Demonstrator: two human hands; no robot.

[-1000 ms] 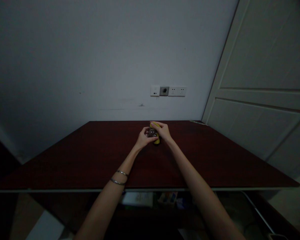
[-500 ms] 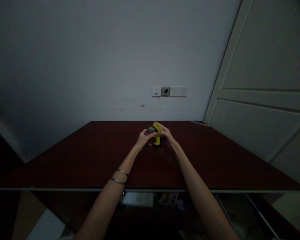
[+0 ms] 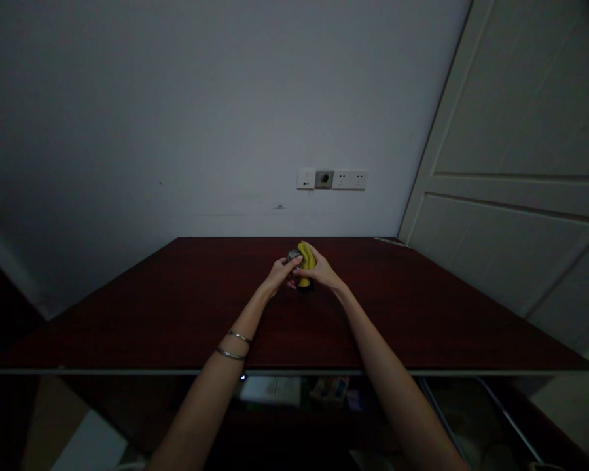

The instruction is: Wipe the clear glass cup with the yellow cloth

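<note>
Over the far middle of the dark red table (image 3: 177,314), both of my hands meet around one small cluster of things. My left hand (image 3: 278,275) is closed around a small grey, shiny, glass-like object (image 3: 293,254), mostly covered by fingers. A folded yellow cloth-like piece (image 3: 306,256) is gripped by my right hand (image 3: 324,271) and pressed against the right side of that object. Below the fingers, the yellow piece hangs down to a dark patch near the tabletop. Its exact kind is too small and dim to make out.
Behind the table rises a pale wall with a row of sockets (image 3: 332,180). A white panelled door (image 3: 515,196) stands along the right side. Under the tabletop, a shelf holds a white box (image 3: 269,391) and a colourful packet (image 3: 330,390).
My right hand has shifted slightly left, and its thumb sits lower. The yellow piece has changed shape and lies closer against the shiny object. The left hand keeps its grip.
</note>
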